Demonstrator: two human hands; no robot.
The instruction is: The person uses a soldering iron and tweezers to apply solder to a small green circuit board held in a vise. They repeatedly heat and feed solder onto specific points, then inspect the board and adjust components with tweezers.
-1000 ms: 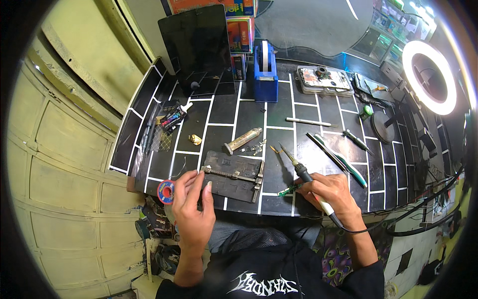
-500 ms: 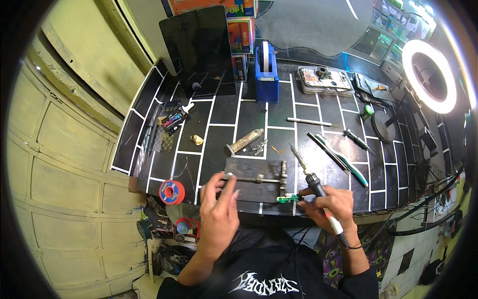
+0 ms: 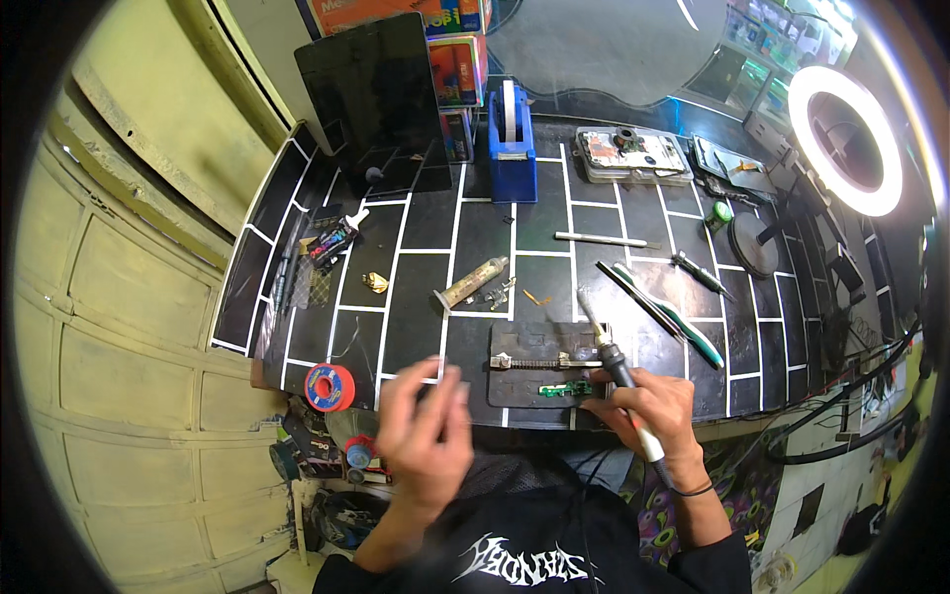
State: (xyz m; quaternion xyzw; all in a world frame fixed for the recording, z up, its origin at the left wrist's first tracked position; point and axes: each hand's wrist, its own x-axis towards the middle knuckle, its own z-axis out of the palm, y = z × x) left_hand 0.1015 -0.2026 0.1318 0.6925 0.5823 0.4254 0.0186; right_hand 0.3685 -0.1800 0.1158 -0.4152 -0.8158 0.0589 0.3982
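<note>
My right hand [image 3: 653,411] is closed round a soldering iron [image 3: 623,371], whose tip points up and away over the bench. Its fingertips are beside the right end of a small green circuit board [image 3: 564,390]; whether they grip it is hard to see. The board lies over the near part of a dark, flat board holder [image 3: 515,388] with a metal clamp bar [image 3: 534,363] across it. Left of the holder, apart from it, my left hand [image 3: 427,436] hovers at the bench's near edge, slightly blurred, its fingers loosely bent and apart with nothing visible in them.
A red solder spool [image 3: 330,386] sits at the near left. Beyond the holder lie a stained syringe [image 3: 475,284], tweezers [image 3: 633,295] and a green-white brush [image 3: 688,332]. A blue tape dispenser [image 3: 514,168] stands farther back; a lit ring lamp [image 3: 802,139] is at right.
My left hand has come off the board holder and drawn back. The holder has slid right, so the green board now overlies it more. The whole view has shifted slightly.
</note>
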